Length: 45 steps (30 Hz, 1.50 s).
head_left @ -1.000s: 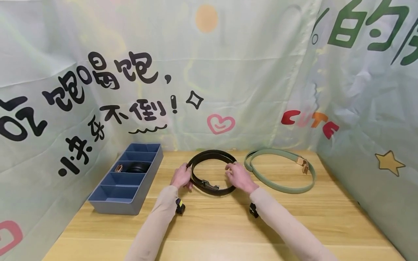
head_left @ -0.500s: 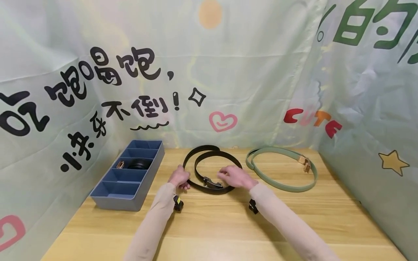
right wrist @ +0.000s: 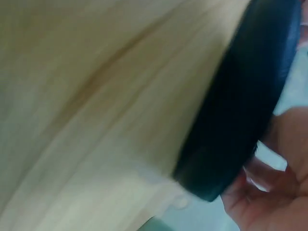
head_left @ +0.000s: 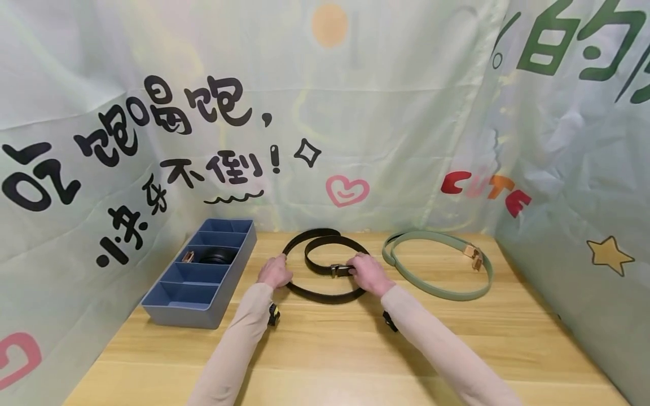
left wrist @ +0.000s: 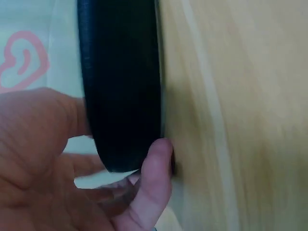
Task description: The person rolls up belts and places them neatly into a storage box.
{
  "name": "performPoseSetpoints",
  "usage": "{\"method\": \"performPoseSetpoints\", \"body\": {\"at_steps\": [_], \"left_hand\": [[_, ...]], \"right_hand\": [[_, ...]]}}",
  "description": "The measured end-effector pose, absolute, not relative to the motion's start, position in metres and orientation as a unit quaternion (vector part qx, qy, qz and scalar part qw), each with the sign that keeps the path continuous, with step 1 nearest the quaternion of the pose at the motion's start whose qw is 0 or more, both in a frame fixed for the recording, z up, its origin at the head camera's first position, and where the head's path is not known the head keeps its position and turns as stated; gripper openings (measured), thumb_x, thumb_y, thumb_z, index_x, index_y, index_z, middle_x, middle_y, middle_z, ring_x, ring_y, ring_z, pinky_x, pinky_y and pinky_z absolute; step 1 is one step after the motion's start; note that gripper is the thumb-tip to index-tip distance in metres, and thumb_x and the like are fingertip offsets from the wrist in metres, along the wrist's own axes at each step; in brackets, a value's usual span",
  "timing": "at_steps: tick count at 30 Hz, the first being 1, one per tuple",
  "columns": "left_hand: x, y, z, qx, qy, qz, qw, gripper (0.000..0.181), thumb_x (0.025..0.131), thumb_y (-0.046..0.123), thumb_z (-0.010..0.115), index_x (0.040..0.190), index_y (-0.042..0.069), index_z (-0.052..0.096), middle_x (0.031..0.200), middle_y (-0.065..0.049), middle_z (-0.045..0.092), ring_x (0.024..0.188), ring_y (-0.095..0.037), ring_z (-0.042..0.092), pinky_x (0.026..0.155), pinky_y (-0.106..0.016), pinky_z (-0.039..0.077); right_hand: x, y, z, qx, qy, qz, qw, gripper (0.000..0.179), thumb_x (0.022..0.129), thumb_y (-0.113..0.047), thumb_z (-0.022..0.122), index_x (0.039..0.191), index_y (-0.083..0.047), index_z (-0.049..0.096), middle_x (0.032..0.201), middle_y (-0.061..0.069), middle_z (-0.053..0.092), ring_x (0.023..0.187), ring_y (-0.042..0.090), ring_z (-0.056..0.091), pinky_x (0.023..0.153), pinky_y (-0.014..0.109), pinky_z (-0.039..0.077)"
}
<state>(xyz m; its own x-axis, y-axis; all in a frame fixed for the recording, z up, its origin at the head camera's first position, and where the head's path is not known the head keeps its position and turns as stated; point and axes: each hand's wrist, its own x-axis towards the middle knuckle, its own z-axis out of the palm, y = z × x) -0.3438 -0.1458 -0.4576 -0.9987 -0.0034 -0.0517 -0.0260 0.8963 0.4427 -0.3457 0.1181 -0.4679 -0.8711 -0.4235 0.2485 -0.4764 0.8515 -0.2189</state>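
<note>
A black belt (head_left: 325, 299) stands on edge on the table in a loose coil, a wide outer turn with a smaller one inside. My left hand (head_left: 275, 272) holds the outer turn at its left side. In the left wrist view the fingers (left wrist: 158, 178) curl round the lower edge of the strap (left wrist: 122, 86). My right hand (head_left: 372, 274) grips the belt on the right, with its fingertips at the metal buckle (head_left: 339, 270) of the inner turn. The strap (right wrist: 240, 96) hides part of these fingers in the right wrist view.
To the left stands a blue divided box (head_left: 233, 287), with a coiled black belt (head_left: 217, 256) and a rose-gold buckle (head_left: 188, 257) in one compartment. A green belt (head_left: 449, 293) lies looped on the right. Printed cloth (head_left: 396, 141) walls the table (head_left: 325, 361) at the back and sides.
The belt's coil has loosened, and its inner turn has become smaller. The buckle has moved up and right, to my right fingertips. My left hand stays at the left side.
</note>
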Motion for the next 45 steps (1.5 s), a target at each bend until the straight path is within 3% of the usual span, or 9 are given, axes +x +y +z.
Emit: {"method": "performPoseSetpoints", "body": {"at_steps": [4, 9, 16, 23, 27, 33, 38, 42, 45], "left_hand": [[-0.342, -0.143, -0.457, -0.011, 0.972, 0.234, 0.02, 0.015, 0.086, 0.017, 0.058, 0.086, 0.003, 0.058, 0.073, -0.011, 0.061, 0.067, -0.027, 0.062, 0.068, -0.037, 0.049], [-0.338, -0.139, -0.457, -0.024, 0.959, 0.283, 0.017, 0.037, 0.089, 0.016, 0.056, 0.053, 0.013, 0.045, 0.047, -0.002, 0.052, 0.046, -0.018, 0.063, 0.064, -0.029, 0.051], [-0.331, -0.134, -0.45, -0.016, 0.941, 0.332, 0.062, 0.032, 0.091, 0.013, 0.054, 0.06, 0.005, 0.058, 0.053, -0.008, 0.066, 0.047, -0.02, 0.066, 0.062, -0.03, 0.055], [-0.331, -0.148, -0.447, -0.022, 0.972, 0.229, 0.053, 0.031, 0.09, 0.025, 0.06, 0.062, 0.012, 0.059, 0.057, -0.005, 0.064, 0.051, -0.019, 0.059, 0.05, -0.033, 0.042], [-0.334, -0.163, -0.452, -0.048, 0.979, 0.194, 0.024, 0.019, 0.086, 0.022, 0.064, 0.093, 0.005, 0.062, 0.105, -0.025, 0.06, 0.079, -0.033, 0.061, 0.063, -0.047, 0.047], [-0.337, -0.178, -0.459, -0.034, 0.971, 0.234, 0.046, 0.065, 0.083, 0.009, 0.064, 0.139, -0.009, 0.036, 0.136, -0.041, 0.033, 0.073, -0.036, 0.062, 0.065, -0.042, 0.051], [-0.335, -0.171, -0.462, -0.004, 0.965, 0.252, 0.071, 0.053, 0.08, 0.003, 0.063, 0.126, -0.017, 0.046, 0.132, -0.041, 0.038, 0.061, -0.026, 0.064, 0.06, -0.03, 0.053], [-0.326, -0.15, -0.456, 0.002, 0.971, 0.234, 0.049, 0.019, 0.077, 0.002, 0.066, 0.093, -0.008, 0.062, 0.115, -0.037, 0.051, 0.074, -0.036, 0.064, 0.059, -0.031, 0.054], [-0.32, -0.135, -0.452, -0.009, 0.97, 0.239, 0.043, 0.006, 0.08, 0.0, 0.063, 0.075, -0.001, 0.061, 0.093, -0.03, 0.062, 0.057, -0.028, 0.067, 0.045, -0.027, 0.051]], "right_hand": [[-0.348, 0.125, -0.474, 0.2, -0.963, 0.108, 0.146, 0.021, 0.091, -0.011, 0.067, 0.112, -0.009, 0.071, 0.115, 0.019, 0.062, 0.101, 0.038, 0.061, 0.084, 0.049, 0.051], [-0.331, 0.119, -0.469, 0.236, -0.946, 0.109, 0.193, 0.035, 0.09, -0.021, 0.071, 0.123, -0.01, 0.065, 0.13, 0.023, 0.055, 0.114, 0.04, 0.054, 0.088, 0.054, 0.047], [-0.308, 0.103, -0.46, 0.355, -0.923, 0.114, 0.095, 0.017, 0.091, -0.031, 0.069, 0.097, -0.015, 0.074, 0.098, 0.002, 0.07, 0.089, 0.023, 0.063, 0.077, 0.042, 0.053], [-0.318, 0.12, -0.454, 0.414, -0.906, 0.08, 0.039, 0.011, 0.091, -0.018, 0.068, 0.097, -0.022, 0.077, 0.098, -0.008, 0.074, 0.095, 0.017, 0.065, 0.08, 0.043, 0.05], [-0.325, 0.138, -0.454, 0.438, -0.895, 0.072, 0.043, 0.012, 0.09, -0.019, 0.07, 0.098, -0.023, 0.077, 0.098, -0.008, 0.074, 0.093, 0.016, 0.065, 0.081, 0.042, 0.048], [-0.335, 0.162, -0.459, 0.435, -0.893, 0.063, 0.1, 0.008, 0.085, -0.011, 0.073, 0.087, -0.017, 0.077, 0.09, -0.004, 0.074, 0.088, 0.017, 0.068, 0.08, 0.037, 0.051], [-0.336, 0.166, -0.459, 0.413, -0.902, 0.07, 0.103, 0.002, 0.085, -0.012, 0.075, 0.086, -0.013, 0.074, 0.088, 0.001, 0.07, 0.083, 0.018, 0.066, 0.076, 0.036, 0.053], [-0.326, 0.156, -0.456, 0.401, -0.907, 0.064, 0.109, 0.03, 0.077, -0.031, 0.083, 0.1, -0.013, 0.074, 0.099, 0.002, 0.069, 0.093, 0.022, 0.065, 0.085, 0.04, 0.052], [-0.313, 0.14, -0.457, 0.409, -0.905, 0.057, 0.1, 0.045, 0.075, -0.042, 0.082, 0.11, -0.015, 0.071, 0.108, 0.002, 0.068, 0.1, 0.024, 0.064, 0.089, 0.043, 0.05]]}}
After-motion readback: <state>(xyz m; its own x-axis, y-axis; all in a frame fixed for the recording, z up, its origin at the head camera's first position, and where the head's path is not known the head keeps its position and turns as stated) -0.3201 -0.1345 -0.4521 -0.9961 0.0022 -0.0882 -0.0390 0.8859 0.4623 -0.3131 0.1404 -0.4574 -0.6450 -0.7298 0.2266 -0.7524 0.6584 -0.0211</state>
